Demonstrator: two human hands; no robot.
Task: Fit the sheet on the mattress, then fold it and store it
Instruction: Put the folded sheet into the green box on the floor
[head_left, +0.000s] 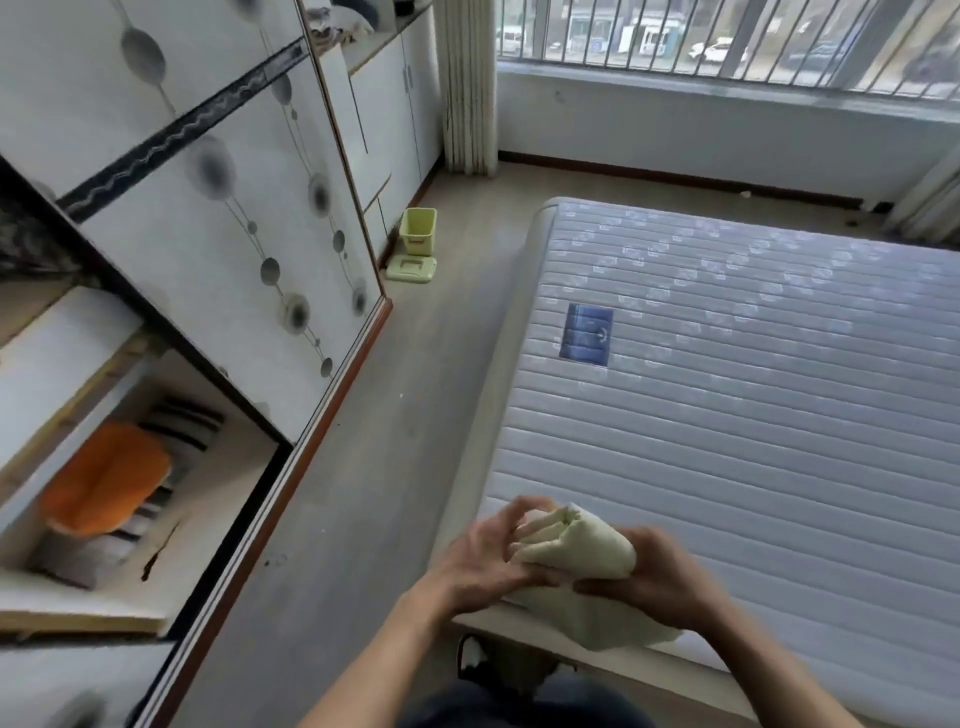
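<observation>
Blue label (587, 334), writing unreadable

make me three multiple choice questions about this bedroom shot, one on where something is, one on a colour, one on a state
1. Where is the small bin?
A. on the mattress
B. on the floor by the cupboards
C. inside the wardrobe

2. What colour is the cloth on top of the pile in the open wardrobe?
A. orange
B. blue
C. pink

3. What state is the mattress in?
A. covered by a sheet
B. bare
C. piled with pillows

Answers: 1 B, it stands on the floor beside its lid. 2 A, the top cloth is orange. 3 B, the quilted top shows; both hands hold the bundled sheet.
</observation>
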